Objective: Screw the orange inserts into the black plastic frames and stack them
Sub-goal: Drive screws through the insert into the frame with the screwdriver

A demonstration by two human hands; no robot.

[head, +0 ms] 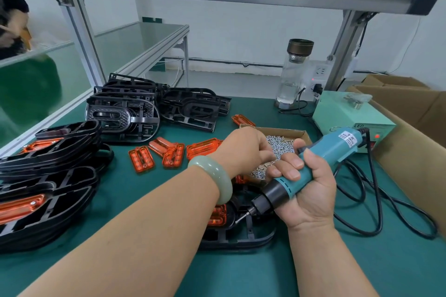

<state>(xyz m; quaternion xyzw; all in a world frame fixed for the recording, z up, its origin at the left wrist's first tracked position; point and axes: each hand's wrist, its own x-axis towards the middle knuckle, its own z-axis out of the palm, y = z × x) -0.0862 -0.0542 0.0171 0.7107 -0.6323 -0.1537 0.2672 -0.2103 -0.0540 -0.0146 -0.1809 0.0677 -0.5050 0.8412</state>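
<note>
My right hand (304, 188) grips a teal electric screwdriver (321, 164), its bit pointing down-left over a black plastic frame (241, 236) that lies in front of me. An orange insert (217, 216) sits in that frame, partly hidden by my left forearm. My left hand (243, 149) reaches into a cardboard tray of small silver screws (280, 146), fingers curled down among them; what they hold is hidden. Loose orange inserts (166, 154) lie on the green mat. At the left is a stack of frames with orange inserts fitted (48, 176).
Bare black frames (144, 108) are piled at the back. A glass bottle (293, 75) and a pale green power box (350, 113) stand at the back right, with black cables (376, 200) trailing across the mat. Cardboard boxes (410, 128) line the right edge.
</note>
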